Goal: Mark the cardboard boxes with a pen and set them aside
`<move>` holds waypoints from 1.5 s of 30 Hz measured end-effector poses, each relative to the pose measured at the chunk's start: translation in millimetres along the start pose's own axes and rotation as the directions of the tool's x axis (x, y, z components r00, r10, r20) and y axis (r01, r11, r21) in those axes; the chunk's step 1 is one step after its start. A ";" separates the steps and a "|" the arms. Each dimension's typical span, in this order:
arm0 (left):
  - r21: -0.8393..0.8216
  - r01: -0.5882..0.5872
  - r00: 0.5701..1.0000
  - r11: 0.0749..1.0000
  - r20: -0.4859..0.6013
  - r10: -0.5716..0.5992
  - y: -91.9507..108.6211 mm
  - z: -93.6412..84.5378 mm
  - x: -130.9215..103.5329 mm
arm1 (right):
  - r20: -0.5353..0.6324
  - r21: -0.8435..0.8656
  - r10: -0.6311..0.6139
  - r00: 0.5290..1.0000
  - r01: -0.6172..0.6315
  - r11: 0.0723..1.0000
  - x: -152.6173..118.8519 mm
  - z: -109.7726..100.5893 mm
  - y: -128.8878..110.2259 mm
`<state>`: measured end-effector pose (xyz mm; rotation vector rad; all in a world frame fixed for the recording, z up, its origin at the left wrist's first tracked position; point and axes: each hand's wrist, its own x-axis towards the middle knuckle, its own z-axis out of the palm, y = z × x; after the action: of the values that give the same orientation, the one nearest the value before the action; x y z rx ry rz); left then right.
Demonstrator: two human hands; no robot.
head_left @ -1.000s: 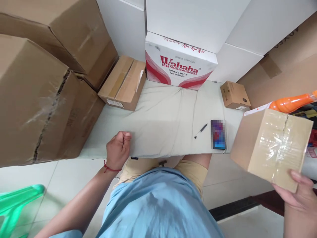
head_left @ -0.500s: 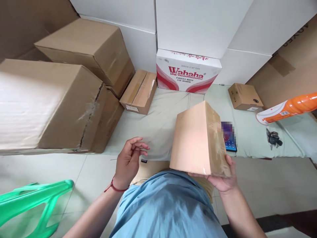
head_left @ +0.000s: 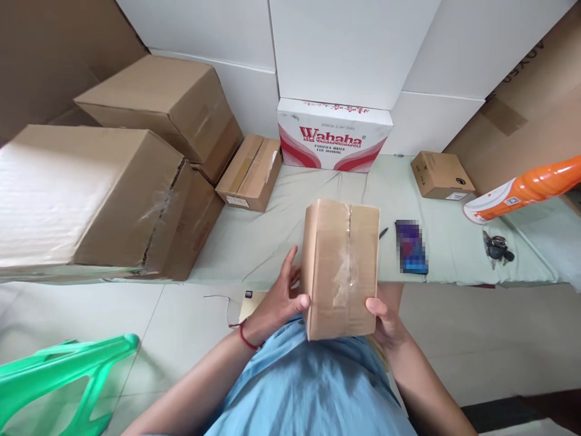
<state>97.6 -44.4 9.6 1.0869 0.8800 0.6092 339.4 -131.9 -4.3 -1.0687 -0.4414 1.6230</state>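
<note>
A taped cardboard box (head_left: 342, 272) is raised in front of my blue shirt, its seamed, taped face turned towards me. My right hand (head_left: 388, 318) grips its lower right edge, thumb on the taped face and the other fingers hidden behind. At the box's left side is my left hand (head_left: 284, 297), thumb against the edge and index finger stretched out, apart from the box. Part of its other fingers is hidden. Just right of the box a dark pen-like object (head_left: 384, 232) lies on the pale green cloth (head_left: 263, 242), with a phone (head_left: 412, 247) beyond it.
Large cardboard boxes (head_left: 127, 200) stand at left, a flat carton (head_left: 249, 172) beside them. A Wahaha carton (head_left: 334, 136) leans at the back. Rightwards are a small box (head_left: 442, 174), an orange-and-white bottle (head_left: 521, 189) and keys (head_left: 498, 247). A green stool (head_left: 91, 363) stands lower left.
My left hand has moved right, up to the box. The box has turned so its taped face points at me, and has shifted slightly left, uncovering the phone and the pen-like object.
</note>
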 end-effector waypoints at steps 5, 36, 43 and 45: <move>0.204 -0.122 0.991 0.971 -0.035 0.132 12.7 27.3 -7.2 | 0.000 0.123 0.070 0.998 -0.070 0.990 0.0 -13.4 16.7; 0.227 0.030 0.892 0.974 -0.445 0.076 9.2 -51.3 3.3 | 0.081 -0.601 0.072 0.994 0.107 -0.792 133.6 -41.9 -132.4; 0.131 0.003 0.902 0.991 -0.428 0.054 12.3 -40.9 14.6 | 0.396 -0.783 -0.387 0.833 0.087 -0.616 128.0 -13.0 -157.3; 0.143 0.009 0.897 0.990 -0.438 0.055 11.4 -37.4 15.7 | 0.335 -0.940 -0.715 0.614 0.168 -0.296 115.4 5.8 -156.6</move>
<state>74.1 -9.5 8.0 1.1054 1.3233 0.8435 424.3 27.8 67.5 -1.8468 -1.7459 -0.1312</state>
